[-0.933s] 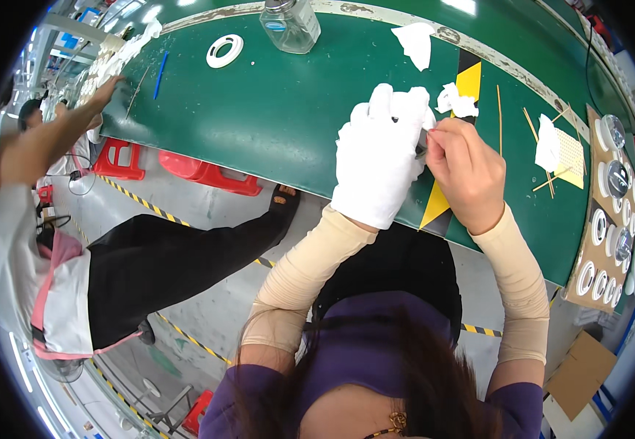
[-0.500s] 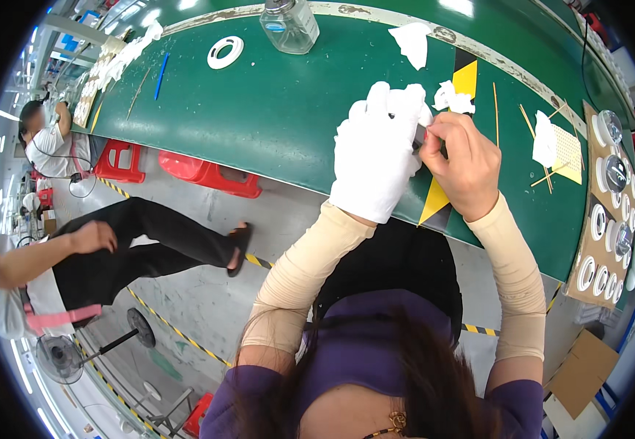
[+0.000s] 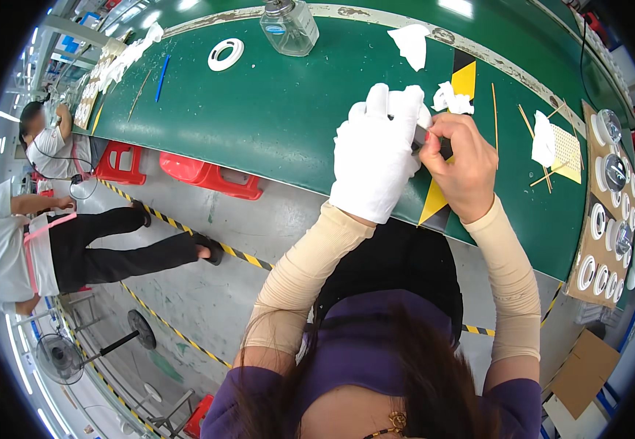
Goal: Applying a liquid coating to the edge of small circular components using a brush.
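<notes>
Part [image 3: 417,138], mostly hidden, upper right of the frame's centre.
Left hand [image 3: 377,150], gloved, has fingers curled on it; right hand [image 3: 465,167] has thumb and forefinger together beside it, anything between them unclear.

Periphery noted: two red plastic stools, one [image 3: 121,162] left of the other [image 3: 204,175], along the green bench's [image 3: 259,110] near edge; yellow-black tape [image 3: 240,254] on grey floor [image 3: 273,216]; at left, a seated person [image 3: 55,150], a white-topped person [image 3: 13,249] afoot and a pedestal fan [image 3: 60,357]; brown cardboard [image 3: 587,372] lower right.
</notes>
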Demonstrator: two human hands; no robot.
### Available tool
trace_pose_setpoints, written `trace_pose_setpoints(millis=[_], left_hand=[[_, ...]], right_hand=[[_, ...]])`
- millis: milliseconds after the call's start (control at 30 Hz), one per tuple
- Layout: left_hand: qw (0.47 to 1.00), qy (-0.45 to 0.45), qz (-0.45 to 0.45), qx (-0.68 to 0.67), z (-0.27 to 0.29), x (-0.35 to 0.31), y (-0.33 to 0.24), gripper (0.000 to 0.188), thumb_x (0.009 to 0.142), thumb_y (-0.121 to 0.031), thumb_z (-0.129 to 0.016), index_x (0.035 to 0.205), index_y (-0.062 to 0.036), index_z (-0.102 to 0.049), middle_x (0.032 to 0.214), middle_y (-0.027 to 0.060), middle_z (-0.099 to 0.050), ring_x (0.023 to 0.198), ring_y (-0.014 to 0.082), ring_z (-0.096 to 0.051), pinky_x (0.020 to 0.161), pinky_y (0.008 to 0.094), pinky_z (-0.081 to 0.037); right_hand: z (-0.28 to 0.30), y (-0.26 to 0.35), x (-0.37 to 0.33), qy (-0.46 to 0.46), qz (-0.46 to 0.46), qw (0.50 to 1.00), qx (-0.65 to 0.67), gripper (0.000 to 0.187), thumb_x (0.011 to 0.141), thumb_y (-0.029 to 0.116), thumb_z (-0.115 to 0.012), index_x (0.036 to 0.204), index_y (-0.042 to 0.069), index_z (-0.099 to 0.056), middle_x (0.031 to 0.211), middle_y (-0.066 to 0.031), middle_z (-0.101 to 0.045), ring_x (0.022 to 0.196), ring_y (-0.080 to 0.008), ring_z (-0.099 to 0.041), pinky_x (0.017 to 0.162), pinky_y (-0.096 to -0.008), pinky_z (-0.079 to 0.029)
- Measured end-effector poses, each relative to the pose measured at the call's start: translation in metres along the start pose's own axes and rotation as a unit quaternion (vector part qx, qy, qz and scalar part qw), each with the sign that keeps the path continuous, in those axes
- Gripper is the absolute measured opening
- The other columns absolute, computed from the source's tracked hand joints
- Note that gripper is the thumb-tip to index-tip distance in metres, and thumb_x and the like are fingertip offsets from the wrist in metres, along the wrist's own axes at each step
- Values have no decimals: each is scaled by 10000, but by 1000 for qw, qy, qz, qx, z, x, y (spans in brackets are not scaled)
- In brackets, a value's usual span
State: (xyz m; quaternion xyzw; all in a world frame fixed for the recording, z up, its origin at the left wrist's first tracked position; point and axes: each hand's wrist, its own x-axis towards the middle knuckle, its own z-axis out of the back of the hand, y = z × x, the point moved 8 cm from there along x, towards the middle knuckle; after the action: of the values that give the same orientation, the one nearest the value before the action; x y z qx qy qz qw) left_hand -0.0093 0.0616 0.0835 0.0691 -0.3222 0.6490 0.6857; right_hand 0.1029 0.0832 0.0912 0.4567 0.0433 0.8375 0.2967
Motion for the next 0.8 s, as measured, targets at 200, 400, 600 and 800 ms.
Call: trace_pose_setpoints(millis=[200,400,600,800], left_hand=[[1000,-10,-7,-3,3,0,-2,648,693,-205,-793,1276,-112,-524,1071,137,-523,843,296,-564,636,404,-490],[998,37,34,-30,-4,-1,3,690,701,-164,-796,1330,-143,-513,1270,236,-536,1072,403,-580,876,444,-507],[999,17,29,-20,-5,-1,4,716,671,-200,-827,1319,-155,-526,1267,209,-543,1027,379,-605,825,428,-528],[999,23,24,0,-7,0,5,727,666,-223,-842,1321,-185,-529,1272,197,-543,1011,368,-614,796,428,-541]], right_hand=[[1,-3,-1,-1,-34,999,20,184,763,-35,-697,884,27,-572,894,-102,-673,735,-241,-667,656,-304,-538],[0,-6,-3,-10,-76,995,62,167,773,-34,-690,880,14,-571,900,-115,-674,767,-240,-672,696,-295,-532],[-4,-31,-22,7,-191,968,164,99,843,-55,-637,907,-16,-573,936,-84,-676,837,-158,-671,747,-265,-532],[-6,-45,-33,1,-286,900,328,77,942,-27,-583,1018,-34,-586,992,-69,-629,923,-140,-662,799,-255,-537]])
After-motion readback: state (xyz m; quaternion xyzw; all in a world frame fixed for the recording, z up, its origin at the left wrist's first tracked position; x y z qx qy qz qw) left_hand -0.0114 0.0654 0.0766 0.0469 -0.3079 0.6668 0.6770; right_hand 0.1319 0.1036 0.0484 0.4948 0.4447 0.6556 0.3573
